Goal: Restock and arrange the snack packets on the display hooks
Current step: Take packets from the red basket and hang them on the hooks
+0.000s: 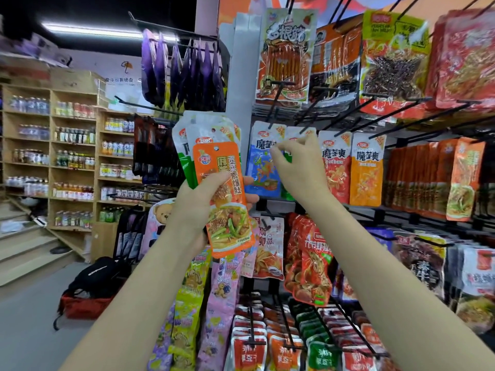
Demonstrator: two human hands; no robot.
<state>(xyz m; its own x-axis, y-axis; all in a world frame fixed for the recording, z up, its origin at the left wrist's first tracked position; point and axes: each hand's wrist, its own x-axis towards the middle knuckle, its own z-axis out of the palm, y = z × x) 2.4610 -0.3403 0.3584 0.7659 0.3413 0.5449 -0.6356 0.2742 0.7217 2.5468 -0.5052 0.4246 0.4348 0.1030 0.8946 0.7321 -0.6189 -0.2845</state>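
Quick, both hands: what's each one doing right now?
Left hand: grips a stack of snack packets, orange one in front.
Right hand: fingers pinch the top of a hanging green packet.

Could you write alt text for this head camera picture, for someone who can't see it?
A person's left hand grips a fan of snack packets, an orange packet in front, while the right hand pinches the top of a packet on a shop's display hooks. Rows of colourful hanging packets fill the rack; wooden shelves of bottles stand to the left.

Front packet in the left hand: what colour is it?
Orange front packet, seen in the head view.
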